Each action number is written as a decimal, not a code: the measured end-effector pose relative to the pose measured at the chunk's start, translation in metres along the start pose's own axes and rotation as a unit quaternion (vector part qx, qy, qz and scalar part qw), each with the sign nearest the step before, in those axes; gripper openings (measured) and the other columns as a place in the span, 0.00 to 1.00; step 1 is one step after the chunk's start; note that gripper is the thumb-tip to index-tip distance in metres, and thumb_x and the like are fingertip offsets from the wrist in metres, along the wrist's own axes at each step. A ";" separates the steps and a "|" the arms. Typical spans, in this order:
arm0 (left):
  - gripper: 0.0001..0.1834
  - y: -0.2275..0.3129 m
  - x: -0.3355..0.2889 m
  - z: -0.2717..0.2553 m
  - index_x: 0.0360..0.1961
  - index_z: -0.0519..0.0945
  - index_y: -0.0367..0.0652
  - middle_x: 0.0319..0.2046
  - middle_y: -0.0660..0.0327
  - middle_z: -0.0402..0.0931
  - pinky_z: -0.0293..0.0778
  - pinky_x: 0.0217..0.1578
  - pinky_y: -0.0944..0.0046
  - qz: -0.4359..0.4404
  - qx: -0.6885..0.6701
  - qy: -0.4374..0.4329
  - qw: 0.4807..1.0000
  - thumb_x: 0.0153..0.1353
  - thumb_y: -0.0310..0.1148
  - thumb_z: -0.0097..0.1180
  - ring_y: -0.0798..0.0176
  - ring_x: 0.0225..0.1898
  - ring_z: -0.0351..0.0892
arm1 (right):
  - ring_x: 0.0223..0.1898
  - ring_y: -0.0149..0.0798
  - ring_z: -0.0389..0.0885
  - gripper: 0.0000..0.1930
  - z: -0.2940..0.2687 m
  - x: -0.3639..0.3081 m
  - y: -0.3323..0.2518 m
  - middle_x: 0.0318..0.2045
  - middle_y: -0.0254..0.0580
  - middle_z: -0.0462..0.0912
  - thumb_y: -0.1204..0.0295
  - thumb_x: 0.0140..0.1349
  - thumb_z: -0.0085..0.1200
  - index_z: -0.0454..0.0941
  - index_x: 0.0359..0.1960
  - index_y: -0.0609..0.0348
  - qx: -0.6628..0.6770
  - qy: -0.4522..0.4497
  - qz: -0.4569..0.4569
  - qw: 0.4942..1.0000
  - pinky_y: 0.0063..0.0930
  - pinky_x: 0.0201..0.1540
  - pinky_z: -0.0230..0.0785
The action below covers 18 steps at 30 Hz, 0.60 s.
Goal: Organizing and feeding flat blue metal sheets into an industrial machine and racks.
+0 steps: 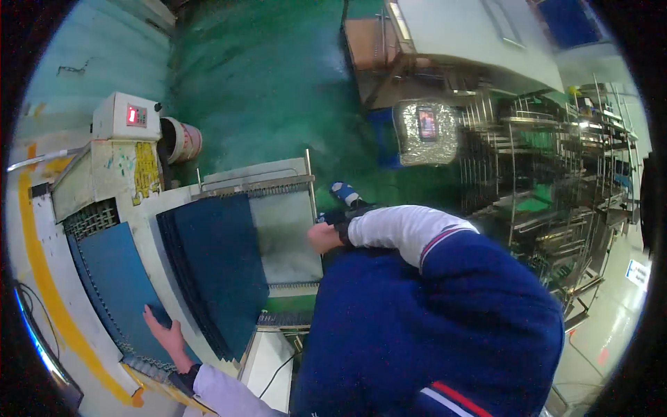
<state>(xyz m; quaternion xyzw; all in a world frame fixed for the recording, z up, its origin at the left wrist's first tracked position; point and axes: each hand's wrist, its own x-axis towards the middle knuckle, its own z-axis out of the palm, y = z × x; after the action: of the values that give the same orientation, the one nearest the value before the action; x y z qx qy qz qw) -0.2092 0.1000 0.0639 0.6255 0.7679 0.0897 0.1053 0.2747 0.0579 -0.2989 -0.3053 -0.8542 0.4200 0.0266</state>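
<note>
My left hand (167,337), its thumb and fingers apart, reaches over the near end of a blue flat panel (118,271). It touches or hovers just above the panel's edge; which one I cannot tell. The panel lies along a toothed conveyor track (97,221) on the left. My right hand (324,238) is bent in close to my body, beside the metal frame of a rack. Its fingers are turned away and hidden. Between the two hands, several dark blue panels (215,257) stand overlapped in the slotted rack (292,184).
A white control box (121,118) with a red display tops the machine, by a bucket (182,139). On the right are a bubble-wrapped stool (434,149) bearing a phone (426,123), and several metal racks (542,160). The floor (257,90) is green.
</note>
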 end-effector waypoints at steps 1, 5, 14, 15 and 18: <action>0.49 0.007 0.014 -0.002 0.69 0.58 0.43 0.68 0.40 0.53 0.45 0.70 0.50 0.011 0.000 0.001 1.000 0.39 0.21 0.55 0.42 0.71 0.48 | 0.17 0.48 0.73 0.08 0.048 0.005 0.026 0.13 0.47 0.72 0.65 0.34 0.60 0.76 0.12 0.54 -0.023 0.010 0.028 0.999 0.44 0.18 0.62; 0.48 -0.004 0.017 -0.003 0.70 0.58 0.43 0.67 0.39 0.54 0.46 0.69 0.50 0.020 0.055 0.004 0.998 0.41 0.22 0.57 0.42 0.71 0.49 | 0.17 0.52 0.73 0.07 0.080 0.010 0.048 0.13 0.48 0.72 0.67 0.32 0.58 0.76 0.12 0.55 -0.037 0.121 -0.128 0.984 0.48 0.20 0.64; 0.33 0.088 -0.051 0.050 0.64 0.67 0.38 0.65 0.45 0.60 0.54 0.65 0.49 0.074 0.107 0.123 0.984 0.57 0.32 0.61 0.44 0.65 0.58 | 0.18 0.50 0.72 0.08 0.088 0.017 0.060 0.13 0.43 0.71 0.67 0.39 0.58 0.73 0.10 0.51 -0.067 0.179 -0.270 0.944 0.46 0.20 0.63; 0.33 0.107 -0.059 0.057 0.63 0.67 0.38 0.64 0.45 0.60 0.54 0.64 0.49 0.060 0.107 0.110 0.986 0.56 0.32 0.61 0.43 0.65 0.58 | 0.17 0.49 0.72 0.08 0.103 0.021 0.070 0.13 0.42 0.71 0.67 0.38 0.58 0.72 0.09 0.51 -0.063 0.184 -0.264 0.945 0.45 0.20 0.62; 0.32 0.136 -0.081 0.073 0.63 0.68 0.36 0.64 0.45 0.61 0.54 0.64 0.48 0.027 0.106 0.088 0.990 0.56 0.32 0.61 0.43 0.64 0.59 | 0.17 0.48 0.72 0.09 0.122 0.027 0.081 0.12 0.40 0.70 0.68 0.37 0.58 0.72 0.08 0.50 -0.048 0.188 -0.245 0.950 0.45 0.18 0.61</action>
<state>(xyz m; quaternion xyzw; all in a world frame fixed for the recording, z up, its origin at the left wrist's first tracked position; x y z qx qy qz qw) -0.0448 0.0490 0.0340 0.6430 0.7625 0.0649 -0.0318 0.2566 0.0241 -0.4422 -0.1604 -0.9013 0.2946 0.2742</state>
